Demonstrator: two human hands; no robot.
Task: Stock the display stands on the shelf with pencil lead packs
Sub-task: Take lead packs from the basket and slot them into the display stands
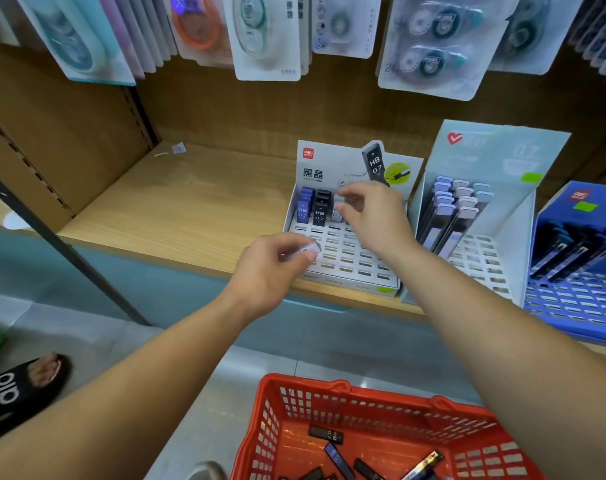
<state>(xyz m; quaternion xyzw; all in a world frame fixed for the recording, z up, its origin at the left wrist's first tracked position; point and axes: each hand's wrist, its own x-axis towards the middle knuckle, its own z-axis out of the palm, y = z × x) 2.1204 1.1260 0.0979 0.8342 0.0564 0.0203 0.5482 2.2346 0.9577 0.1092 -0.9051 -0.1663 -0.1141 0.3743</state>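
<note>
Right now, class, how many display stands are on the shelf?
3. A white stand sits mid-shelf, a pale green stand is just to its right, and a blue stand is at the right edge, partly cut off. More may lie outside the frame.

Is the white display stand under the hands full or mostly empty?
Mostly empty. The white display stand holds lead packs only in its back rows; the front slots are bare.

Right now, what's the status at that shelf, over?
Left hand grips a pack. Right hand pinches second pack at back row of stand. Most slots empty; spare packs in basket. Nothing blocking.
</note>
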